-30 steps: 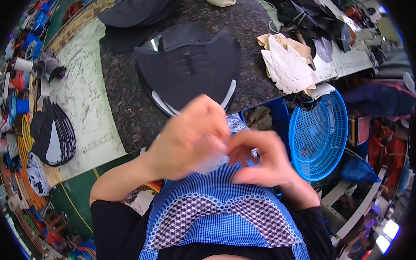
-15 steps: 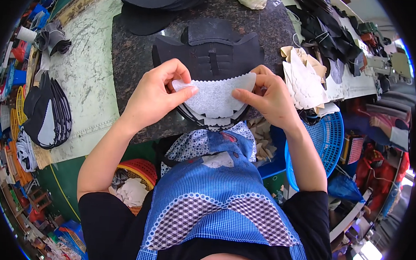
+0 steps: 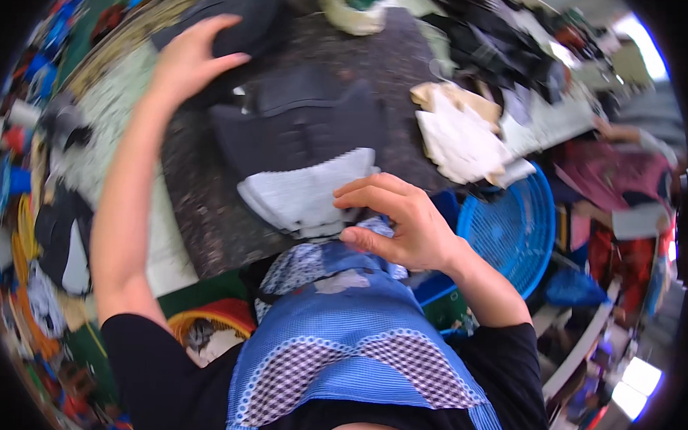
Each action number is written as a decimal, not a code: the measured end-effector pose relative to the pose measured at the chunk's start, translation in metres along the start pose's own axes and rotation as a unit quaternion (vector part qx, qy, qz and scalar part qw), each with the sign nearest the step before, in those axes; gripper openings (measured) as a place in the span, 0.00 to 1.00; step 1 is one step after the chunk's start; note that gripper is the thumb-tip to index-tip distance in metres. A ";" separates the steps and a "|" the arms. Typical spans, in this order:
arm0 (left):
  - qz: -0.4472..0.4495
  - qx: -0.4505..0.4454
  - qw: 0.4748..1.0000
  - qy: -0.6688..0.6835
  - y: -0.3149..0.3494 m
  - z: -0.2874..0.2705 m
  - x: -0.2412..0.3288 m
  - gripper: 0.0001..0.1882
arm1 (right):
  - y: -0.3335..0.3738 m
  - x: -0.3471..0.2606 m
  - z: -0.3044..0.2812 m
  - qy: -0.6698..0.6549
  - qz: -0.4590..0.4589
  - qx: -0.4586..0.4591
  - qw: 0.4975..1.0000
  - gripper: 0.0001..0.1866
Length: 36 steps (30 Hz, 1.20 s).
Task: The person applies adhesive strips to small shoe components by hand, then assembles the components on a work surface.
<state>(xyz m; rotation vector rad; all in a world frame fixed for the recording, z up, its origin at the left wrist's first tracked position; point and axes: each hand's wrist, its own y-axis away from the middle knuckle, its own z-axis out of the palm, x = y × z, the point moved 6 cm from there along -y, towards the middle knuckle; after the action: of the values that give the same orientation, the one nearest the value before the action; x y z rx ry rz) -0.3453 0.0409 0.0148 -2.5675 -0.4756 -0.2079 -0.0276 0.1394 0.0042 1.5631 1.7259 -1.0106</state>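
Observation:
My left hand (image 3: 186, 62) is stretched forward, thumb and fingers spread, at the near edge of a stack of black curved fabric pieces (image 3: 241, 22). Nothing shows in its grasp. Closer to me, my right hand (image 3: 408, 228) has its fingers apart beside a light grey crescent-shaped fabric piece (image 3: 307, 185) with a zigzag edge. Its fingertips reach that piece's right end; whether they touch it I cannot tell. The grey piece lies over the near part of black layered shoe-upper-like pieces (image 3: 298, 126) on the dark stone slab (image 3: 190, 187). Motion blurs the view.
White and beige cut pieces (image 3: 460, 136) lie at the slab's right, above a blue plastic basket (image 3: 510, 228). Black scraps (image 3: 501, 46) heap at the far right. More black pieces (image 3: 66, 239) lie on the left. A red-and-orange basket (image 3: 215, 320) stands below; a co-worker (image 3: 611, 171) sits at right.
Both hands have let go of the grey piece. My left hand has moved far forward and left to the black stack; my right hand has drawn slightly nearer and left. The view has turned.

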 end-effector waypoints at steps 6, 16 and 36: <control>-0.059 -0.142 0.978 0.140 0.001 0.007 -0.054 0.22 | 0.094 0.077 -0.129 0.238 0.220 0.327 0.888 0.16; 0.136 0.044 0.989 0.046 0.076 -0.045 0.192 0.15 | 0.075 0.127 -0.167 0.305 0.251 0.187 0.900 0.21; -0.105 -0.145 0.860 0.478 0.051 -0.016 0.240 0.09 | 0.041 -0.018 -0.075 -0.370 0.104 0.148 0.911 0.07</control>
<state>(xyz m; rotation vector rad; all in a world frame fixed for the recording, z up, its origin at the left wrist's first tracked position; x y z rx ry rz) -0.1048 0.0620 0.0611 -2.2771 -0.3300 -1.6306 0.0194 0.1939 0.0530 1.2449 0.8968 -1.5457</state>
